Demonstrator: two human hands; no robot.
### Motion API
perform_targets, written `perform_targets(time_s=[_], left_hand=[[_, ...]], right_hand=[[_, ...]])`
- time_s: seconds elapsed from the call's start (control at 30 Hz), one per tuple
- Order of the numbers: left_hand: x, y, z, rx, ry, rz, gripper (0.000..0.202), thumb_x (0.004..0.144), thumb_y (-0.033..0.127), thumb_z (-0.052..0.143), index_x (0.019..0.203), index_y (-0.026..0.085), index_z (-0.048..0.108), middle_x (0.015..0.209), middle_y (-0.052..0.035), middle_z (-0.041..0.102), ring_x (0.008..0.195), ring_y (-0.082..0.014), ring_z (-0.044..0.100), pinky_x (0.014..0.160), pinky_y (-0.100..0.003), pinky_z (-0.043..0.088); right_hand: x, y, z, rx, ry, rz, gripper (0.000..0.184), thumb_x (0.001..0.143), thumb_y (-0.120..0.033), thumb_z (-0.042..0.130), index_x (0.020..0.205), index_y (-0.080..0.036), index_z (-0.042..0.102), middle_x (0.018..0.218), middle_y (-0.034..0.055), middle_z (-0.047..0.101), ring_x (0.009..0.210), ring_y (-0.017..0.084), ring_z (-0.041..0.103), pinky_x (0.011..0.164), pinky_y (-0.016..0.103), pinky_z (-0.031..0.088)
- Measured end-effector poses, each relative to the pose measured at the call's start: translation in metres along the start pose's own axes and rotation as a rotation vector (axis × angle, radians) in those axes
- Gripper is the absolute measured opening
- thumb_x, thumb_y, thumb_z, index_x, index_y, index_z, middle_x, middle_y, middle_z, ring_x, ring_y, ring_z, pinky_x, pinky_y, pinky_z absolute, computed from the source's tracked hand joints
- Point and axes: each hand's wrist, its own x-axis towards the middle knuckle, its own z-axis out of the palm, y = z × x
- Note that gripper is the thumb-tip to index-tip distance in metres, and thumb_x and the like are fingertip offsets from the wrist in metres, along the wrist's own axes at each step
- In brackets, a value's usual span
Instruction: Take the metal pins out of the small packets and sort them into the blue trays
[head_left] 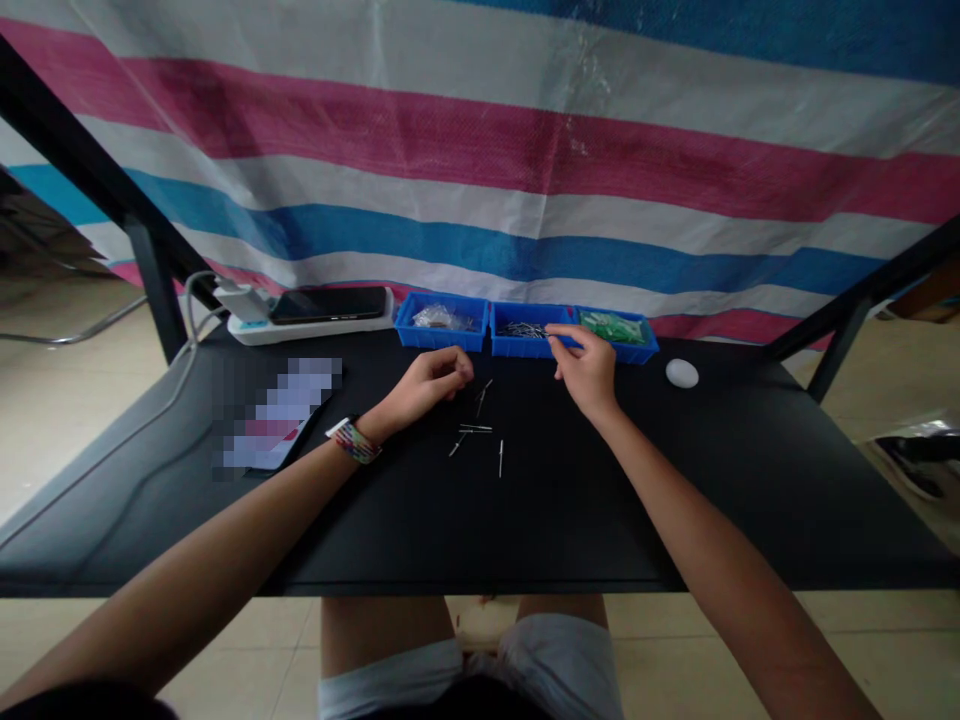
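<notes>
My left hand (431, 382) rests on the black table, its fingers curled in toward the thumb; anything inside them is hidden. Just to its right lie several thin metal pins (501, 458), scattered singly and crossing. My right hand (589, 370) is at the front right of the middle blue bin (521, 347), with its index fingertip over the rim. Its fingers are bent together in a pinch, and whatever they hold is too small to make out. Many similar metal pins (523, 329) fill that bin.
The left blue bin (442, 338) holds small clear pieces, and the right one (634, 352) holds green pieces in plastic. A phone (328, 304) lies on a white power strip (311, 331). Another phone (281, 415), partly blurred, lies at left. A white round object (682, 374) sits at right.
</notes>
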Motion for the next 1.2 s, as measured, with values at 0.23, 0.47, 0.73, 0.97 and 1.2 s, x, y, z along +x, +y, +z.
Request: perform_targets(time_s=[0.23, 0.47, 0.73, 0.97, 1.2], left_hand=[[0.002, -0.002, 0.001, 0.027, 0.023, -0.016, 0.018, 0.090, 0.034, 0.064, 0.086, 0.016, 0.064, 0.069, 0.0028, 0.055, 0.055, -0.0095, 0.049, 0.051, -0.021, 0.036], [0.001, -0.003, 0.000, 0.054, 0.009, -0.003, 0.022, 0.092, 0.037, 0.063, 0.087, 0.016, 0.065, 0.071, 0.0019, 0.056, 0.057, -0.0102, 0.052, 0.053, -0.022, 0.039], [0.002, -0.003, 0.001, 0.048, -0.001, -0.018, 0.021, 0.092, 0.037, 0.064, 0.089, 0.016, 0.064, 0.074, 0.0011, 0.058, 0.058, -0.0098, 0.052, 0.053, -0.021, 0.040], [0.000, 0.002, 0.001, 0.069, -0.040, -0.040, 0.024, 0.095, 0.039, 0.060, 0.091, 0.016, 0.067, 0.077, -0.0011, 0.063, 0.062, -0.0117, 0.055, 0.053, -0.021, 0.041], [0.001, 0.000, 0.002, 0.066, -0.049, -0.069, 0.037, 0.097, 0.048, 0.062, 0.078, 0.016, 0.062, 0.071, -0.0003, 0.059, 0.062, -0.0115, 0.054, 0.056, -0.022, 0.042]], right_hand=[[-0.026, -0.009, 0.013, -0.195, -0.391, -0.355, 0.036, 0.097, -0.003, 0.055, 0.111, -0.025, 0.081, 0.110, 0.0055, 0.076, 0.094, 0.021, 0.070, 0.085, 0.037, 0.058], [-0.032, -0.012, 0.026, -0.385, -0.571, -0.381, 0.021, 0.100, -0.012, 0.065, 0.112, -0.022, 0.079, 0.112, 0.0092, 0.071, 0.107, 0.026, 0.061, 0.097, 0.043, 0.054], [-0.033, -0.005, 0.021, -0.285, -0.465, -0.243, 0.013, 0.095, -0.010, 0.064, 0.091, -0.023, 0.065, 0.094, 0.0046, 0.067, 0.089, 0.022, 0.062, 0.081, 0.037, 0.051], [-0.039, -0.019, 0.024, 0.005, -0.378, -0.161, 0.010, 0.094, -0.018, 0.069, 0.086, -0.024, 0.066, 0.087, 0.0019, 0.065, 0.077, 0.018, 0.063, 0.070, 0.033, 0.051], [-0.042, -0.029, 0.023, 0.056, -0.351, -0.185, 0.011, 0.094, -0.019, 0.070, 0.085, -0.024, 0.070, 0.087, 0.0021, 0.067, 0.078, 0.019, 0.063, 0.070, 0.035, 0.052]])
